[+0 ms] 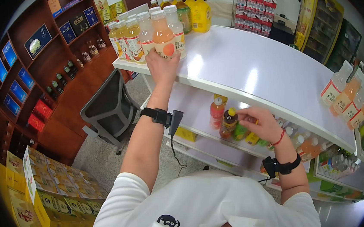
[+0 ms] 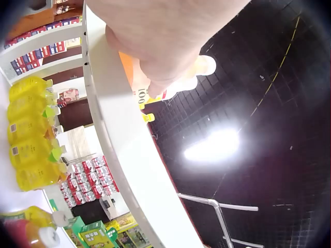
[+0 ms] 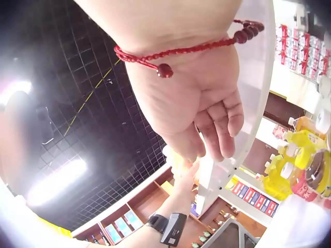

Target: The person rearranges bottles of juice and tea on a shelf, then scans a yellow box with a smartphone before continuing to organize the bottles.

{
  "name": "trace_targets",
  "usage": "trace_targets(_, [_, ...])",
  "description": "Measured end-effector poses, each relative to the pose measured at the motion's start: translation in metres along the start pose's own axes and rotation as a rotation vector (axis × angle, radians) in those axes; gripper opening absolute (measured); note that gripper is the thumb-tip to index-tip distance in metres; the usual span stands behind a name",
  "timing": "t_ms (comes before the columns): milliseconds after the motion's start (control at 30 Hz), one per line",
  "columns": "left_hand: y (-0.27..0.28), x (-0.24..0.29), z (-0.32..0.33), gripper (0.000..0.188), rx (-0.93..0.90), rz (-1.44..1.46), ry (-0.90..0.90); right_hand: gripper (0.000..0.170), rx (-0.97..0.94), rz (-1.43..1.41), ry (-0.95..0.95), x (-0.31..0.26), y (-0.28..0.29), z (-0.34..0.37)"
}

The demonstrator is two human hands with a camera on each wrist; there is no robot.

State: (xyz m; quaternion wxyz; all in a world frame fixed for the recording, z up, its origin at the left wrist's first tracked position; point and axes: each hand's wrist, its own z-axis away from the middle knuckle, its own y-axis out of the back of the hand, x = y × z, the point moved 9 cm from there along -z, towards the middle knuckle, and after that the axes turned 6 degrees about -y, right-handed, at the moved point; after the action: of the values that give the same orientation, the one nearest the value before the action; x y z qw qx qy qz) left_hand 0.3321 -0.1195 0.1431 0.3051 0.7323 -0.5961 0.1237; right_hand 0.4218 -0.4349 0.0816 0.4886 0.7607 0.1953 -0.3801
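On the upper counter, my left hand (image 1: 163, 66) grips the lower part of a peach-coloured juice bottle (image 1: 163, 34) at the front of a bottle group. The left wrist view shows that hand (image 2: 155, 41) over the orange bottle (image 2: 138, 77). Beside the lower shelf my right hand (image 1: 259, 123) has its fingers bent loosely, close to a dark bottle with a yellow cap (image 1: 228, 124); a touch cannot be made out. A pink-red bottle (image 1: 216, 112) stands left of the dark one. In the right wrist view my right hand (image 3: 191, 98) holds nothing visible.
The white counter (image 1: 255, 68) curves to the right, with more juice bottles (image 1: 343, 99) at its far end. Below it, several bottles line the shelf. A black chair (image 1: 111, 107) stands at the left, near wooden shelves (image 1: 65, 60). Yellow boxes (image 1: 60, 215) are at the lower left.
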Motion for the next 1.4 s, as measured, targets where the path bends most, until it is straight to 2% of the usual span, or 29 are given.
trace_targets(100, [-0.003, -0.001, -0.002, 0.071, -0.013, -0.013, 0.072, 0.029, 0.000, 0.015, 0.003, 0.006, 0.027, 0.031])
trace_targets(333, [-0.002, 0.009, 0.001, 0.064, 0.009, -0.086, 0.115, 0.032, 0.268, 0.035, -0.135, 0.034, 0.132, 0.143])
trace_targets(367, [-0.004, 0.015, 0.004, 0.063, -0.035, -0.075, 0.118, 0.032, 0.262, 0.032, -0.131, 0.038, 0.143, 0.158])
trace_targets(400, [-0.007, 0.022, 0.007, 0.062, -0.082, -0.062, 0.121, 0.032, 0.355, -0.031, -0.198, 0.049, 0.162, 0.177])
trace_targets(433, [-0.008, 0.031, 0.011, 0.062, -0.085, -0.065, 0.122, 0.031, 0.451, -0.095, -0.269, 0.062, 0.179, 0.194])
trace_targets(467, [-0.012, 0.045, 0.017, 0.061, -0.109, -0.024, 0.098, 0.031, 0.453, -0.096, -0.277, 0.069, 0.189, 0.205])
trace_targets(533, [-0.028, 0.067, 0.026, 0.060, -0.149, 0.033, 0.074, 0.029, 0.581, -0.162, -0.265, 0.078, 0.217, 0.233])
trace_targets(600, [-0.052, 0.093, 0.035, 0.053, -0.274, 0.134, -0.051, 0.028, 0.666, -0.126, -0.285, 0.078, 0.233, 0.252])
trace_targets(633, [-0.056, 0.105, 0.039, 0.053, -0.287, 0.153, -0.047, 0.028, 0.741, -0.093, -0.291, 0.076, 0.244, 0.263])
trace_targets(700, [-0.084, 0.140, 0.058, 0.048, -0.556, 0.384, 0.001, 0.027, 0.814, -0.031, -0.285, 0.079, 0.257, 0.282])
trace_targets(733, [-0.082, 0.171, 0.063, 0.044, -0.594, 0.384, -0.073, 0.027, 0.901, -0.034, -0.252, 0.078, 0.266, 0.293])
trace_targets(800, [-0.104, 0.191, 0.074, 0.044, -0.595, 0.409, -0.093, 0.026, 1.050, -0.018, -0.203, 0.082, 0.285, 0.318])
trace_targets(833, [-0.109, 0.202, 0.077, 0.044, -0.583, 0.401, -0.124, 0.026, 1.054, 0.000, -0.210, 0.086, 0.290, 0.324])
trace_targets(900, [-0.119, 0.230, 0.089, 0.044, -0.597, 0.513, -0.140, 0.026, 1.287, 0.042, -0.180, 0.087, 0.307, 0.351])
trace_targets(967, [-0.138, 0.261, 0.105, 0.051, -0.770, 0.574, -0.149, 0.026, 1.364, 0.084, -0.205, 0.096, 0.319, 0.367])
trace_targets(1033, [-0.155, 0.279, 0.116, 0.057, -0.764, 0.519, -0.185, 0.028, 1.532, 0.122, -0.176, 0.101, 0.333, 0.391])
trace_targets(1100, [-0.168, 0.303, 0.128, 0.064, -0.763, 0.464, -0.229, 0.029, 1.564, 0.181, -0.190, 0.114, 0.341, 0.405])
trace_targets(1167, [-0.179, 0.322, 0.145, 0.075, -0.873, 0.419, -0.172, 0.027, 1.593, 0.200, -0.238, 0.120, 0.342, 0.407])
trace_targets(1233, [-0.181, 0.347, 0.155, 0.076, -0.908, 0.393, -0.189, 0.026, 1.611, 0.185, -0.186, 0.124, 0.340, 0.405])
trace_targets(1300, [-0.185, 0.365, 0.165, 0.078, -0.939, 0.365, -0.205, 0.025, 1.547, 0.312, -0.178, 0.121, 0.339, 0.399])
trace_targets(1400, [-0.193, 0.384, 0.176, 0.078, -0.960, 0.403, -0.199, 0.025, 1.520, 0.344, -0.222, 0.121, 0.337, 0.392])
